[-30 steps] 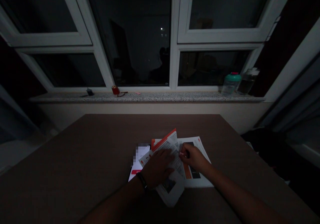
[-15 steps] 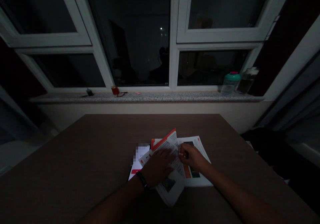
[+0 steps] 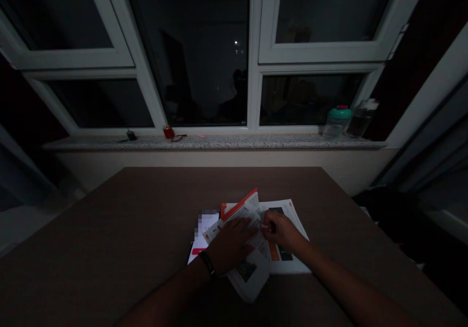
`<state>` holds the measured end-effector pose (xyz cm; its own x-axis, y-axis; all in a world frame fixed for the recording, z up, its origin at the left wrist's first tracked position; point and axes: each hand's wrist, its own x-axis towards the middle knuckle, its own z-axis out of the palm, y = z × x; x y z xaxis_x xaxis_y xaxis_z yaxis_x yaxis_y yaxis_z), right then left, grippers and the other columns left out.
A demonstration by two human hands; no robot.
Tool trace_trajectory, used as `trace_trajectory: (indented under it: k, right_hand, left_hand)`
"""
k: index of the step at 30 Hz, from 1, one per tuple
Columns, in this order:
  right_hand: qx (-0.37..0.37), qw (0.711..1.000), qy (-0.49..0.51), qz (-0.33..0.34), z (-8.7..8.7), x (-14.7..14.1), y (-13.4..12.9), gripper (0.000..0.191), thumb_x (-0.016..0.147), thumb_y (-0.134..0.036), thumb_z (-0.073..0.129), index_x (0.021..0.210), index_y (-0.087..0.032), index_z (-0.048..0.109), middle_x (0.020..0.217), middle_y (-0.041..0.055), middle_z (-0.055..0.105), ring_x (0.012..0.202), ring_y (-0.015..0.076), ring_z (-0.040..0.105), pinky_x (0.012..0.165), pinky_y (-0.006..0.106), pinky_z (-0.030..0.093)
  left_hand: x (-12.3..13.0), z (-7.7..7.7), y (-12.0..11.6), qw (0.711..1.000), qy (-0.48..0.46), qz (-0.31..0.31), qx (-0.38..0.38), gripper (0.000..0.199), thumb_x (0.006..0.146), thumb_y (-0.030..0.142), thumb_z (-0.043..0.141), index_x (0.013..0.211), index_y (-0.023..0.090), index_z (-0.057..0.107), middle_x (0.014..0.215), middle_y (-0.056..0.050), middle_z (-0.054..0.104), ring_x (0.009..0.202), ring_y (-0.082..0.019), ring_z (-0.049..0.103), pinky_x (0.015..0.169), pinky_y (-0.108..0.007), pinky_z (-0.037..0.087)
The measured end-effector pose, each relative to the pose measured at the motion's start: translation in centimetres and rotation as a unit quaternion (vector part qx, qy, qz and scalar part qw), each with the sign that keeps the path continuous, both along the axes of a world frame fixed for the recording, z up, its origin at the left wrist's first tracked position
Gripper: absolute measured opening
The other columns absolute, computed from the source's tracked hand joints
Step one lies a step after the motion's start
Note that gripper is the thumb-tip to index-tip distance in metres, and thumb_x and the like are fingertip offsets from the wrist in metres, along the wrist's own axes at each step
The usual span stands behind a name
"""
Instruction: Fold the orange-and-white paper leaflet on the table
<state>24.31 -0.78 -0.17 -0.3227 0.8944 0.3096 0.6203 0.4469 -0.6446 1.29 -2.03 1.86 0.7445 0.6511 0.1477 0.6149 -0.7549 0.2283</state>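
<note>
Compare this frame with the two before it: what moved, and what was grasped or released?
Nothing visibly changed: no move, new grasp or release shows. The left hand stays spread on the folded pages, and the right hand stays curled at their edge. The lit screen beside them and the teal-lidded bottle on the windowsill are as they were.

Brown table (image 3: 146, 210) | on it: printed booklet (image 3: 260, 255) | lit-screen device (image 3: 203, 241), booklet's left

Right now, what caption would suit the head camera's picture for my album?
Left hand spread on paper, right hand curled at its edge, on a table before a dark window.
</note>
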Motion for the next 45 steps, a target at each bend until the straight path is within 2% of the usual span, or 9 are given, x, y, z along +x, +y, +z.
trace_trajectory:
  k: [3,6,12,18,25,28,34,38,45]
  right_hand:
    - [0.026,0.998,-0.005,-0.052,-0.2,0.1,0.4,0.013,0.076,-0.014,0.057,0.072,-0.021,0.047,0.069,-0.0036,0.055,0.063,0.0133,0.051,0.058,0.022,0.034]
    - [0.022,0.998,0.003,-0.052,-0.3,0.2,0.5,0.013,0.077,-0.014,0.058,0.073,-0.021,0.048,0.067,-0.0040,0.054,0.061,0.0132,0.051,0.057,0.022,0.034]
    - [-0.010,0.999,0.017,0.031,0.0,0.3,0.0,0.011,0.077,-0.015,0.062,0.075,-0.021,0.053,0.068,-0.0038,0.054,0.061,0.0127,0.051,0.056,0.022,0.035]
    - [-0.026,0.995,0.005,0.093,0.3,0.3,-0.6,0.014,0.075,-0.016,0.066,0.075,-0.021,0.052,0.065,-0.0053,0.052,0.061,0.0123,0.050,0.055,0.021,0.034]
    - [0.004,1.000,0.002,-0.006,-0.1,0.2,0.4,0.014,0.077,-0.013,0.060,0.074,-0.021,0.049,0.070,-0.0036,0.055,0.064,0.0132,0.053,0.057,0.022,0.034]
    - [0.009,1.000,0.007,-0.012,-0.4,0.3,0.8,0.013,0.077,-0.014,0.061,0.075,-0.021,0.049,0.070,-0.0035,0.056,0.063,0.0131,0.052,0.057,0.022,0.034]
    - [-0.004,0.998,-0.005,0.067,-0.1,0.0,0.1,0.016,0.073,-0.011,0.061,0.073,-0.021,0.049,0.066,-0.0047,0.053,0.061,0.0121,0.050,0.055,0.020,0.034]
    - [0.024,0.993,-0.040,0.107,0.7,-0.4,-0.6,0.018,0.071,-0.008,0.061,0.073,-0.021,0.048,0.071,-0.0040,0.052,0.064,0.0121,0.050,0.058,0.021,0.033]
    - [0.067,0.994,-0.081,-0.003,1.2,-0.8,-0.1,0.017,0.076,-0.006,0.055,0.075,-0.021,0.046,0.076,0.0000,0.053,0.071,0.0158,0.051,0.063,0.024,0.035]
  left_hand:
    - [-0.1,-0.1,0.0,1.000,0.003,0.002,0.005,0.050,0.090,0.026,0.063,0.137,0.029,0.047,0.144,-0.007,0.043,0.133,-0.029,0.038,0.109,-0.049,0.032]
    - [0.0,0.1,0.0,1.000,0.006,0.001,0.004,0.052,0.089,0.026,0.065,0.137,0.029,0.046,0.144,-0.007,0.043,0.132,-0.029,0.038,0.107,-0.048,0.034]
    - [0.3,1.3,-0.3,1.000,0.009,-0.005,0.002,0.039,0.090,0.029,0.064,0.127,0.027,0.053,0.134,-0.005,0.051,0.124,-0.028,0.044,0.103,-0.044,0.038]
    - [0.5,1.3,-0.4,1.000,-0.006,-0.002,0.002,0.036,0.087,0.026,0.068,0.120,0.025,0.055,0.125,-0.005,0.056,0.117,-0.027,0.048,0.099,-0.042,0.041]
    - [0.3,0.4,-0.2,1.000,-0.011,-0.005,0.002,0.048,0.088,0.023,0.066,0.132,0.025,0.048,0.141,-0.007,0.047,0.130,-0.028,0.040,0.108,-0.045,0.033]
    - [0.2,0.0,-0.1,1.000,-0.008,-0.008,0.002,0.052,0.089,0.024,0.064,0.137,0.024,0.044,0.146,-0.006,0.044,0.133,-0.027,0.038,0.110,-0.046,0.032]
    - [0.2,0.2,-0.1,1.000,0.003,-0.015,-0.004,0.052,0.090,0.025,0.061,0.139,0.024,0.042,0.145,-0.006,0.045,0.133,-0.027,0.039,0.110,-0.045,0.032]
    - [0.3,0.6,0.0,1.000,0.003,-0.018,-0.006,0.054,0.088,0.023,0.063,0.138,0.024,0.042,0.143,-0.007,0.046,0.131,-0.028,0.040,0.109,-0.046,0.033]
    - [0.2,0.2,0.0,1.000,0.012,-0.019,0.005,0.053,0.089,0.024,0.061,0.139,0.023,0.041,0.144,-0.007,0.045,0.132,-0.028,0.038,0.108,-0.047,0.033]
